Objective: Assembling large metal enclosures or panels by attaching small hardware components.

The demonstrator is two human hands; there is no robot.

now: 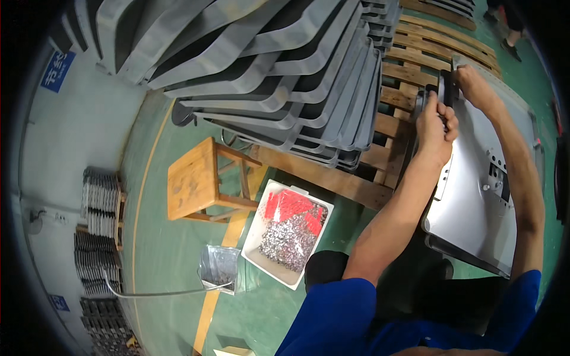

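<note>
My left hand [438,127] is closed around a dark, bar-like part [446,89] at the far edge of a large silver metal panel [460,210]. Its thumb points away from me along that part. Just beyond and to the right, my right hand [475,88] has its fingers curled against the same dark part, near the panel's far corner. What lies inside each grip is mostly hidden by the fingers. The panel has a cutout with small round holes [497,173] on its right half.
Grey metal trays [285,89] stand in a tall stack on a wooden pallet [332,172]. A wooden stool [193,178] and a white bin [252,252] of small metal parts and red pieces sit to my left. A clear bag [219,267] lies beside the bin. Another person's legs [512,35] show far right.
</note>
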